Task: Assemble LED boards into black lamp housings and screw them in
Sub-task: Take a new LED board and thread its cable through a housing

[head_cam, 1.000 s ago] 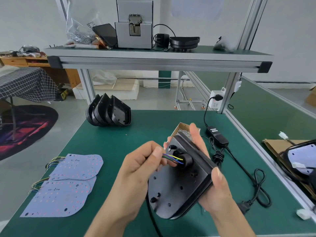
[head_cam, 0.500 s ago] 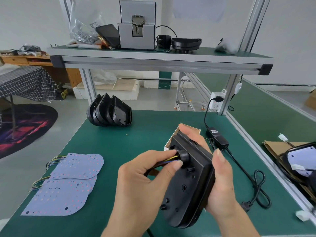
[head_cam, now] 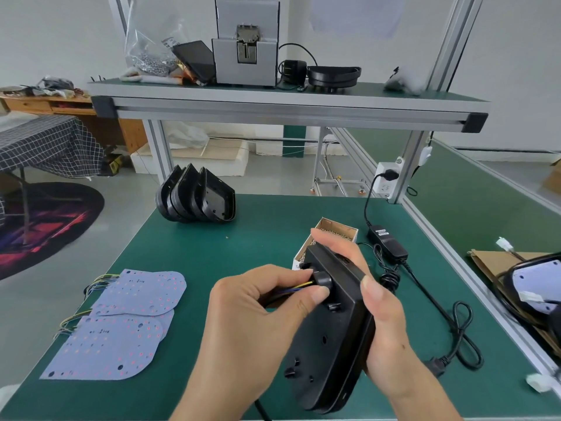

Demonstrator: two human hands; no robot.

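Threading wires (head_cam: 299, 287) through housing (head_cam: 334, 329) back: left hand (head_cam: 261, 323) pinching wires, right hand (head_cam: 379, 308) clasping housing. Next: pull wires through, seat board, probably.

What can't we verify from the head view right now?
- Inside of the held housing: its back faces the camera, so whether an LED board sits in it is hidden.
- Wires: the left hand covers them past the round socket.
- Right hand: its palm is behind the housing.
- Screw box: partly hidden by the right hand's fingers; contents too small to count.
- Lamp at the right: cut off by the frame edge.
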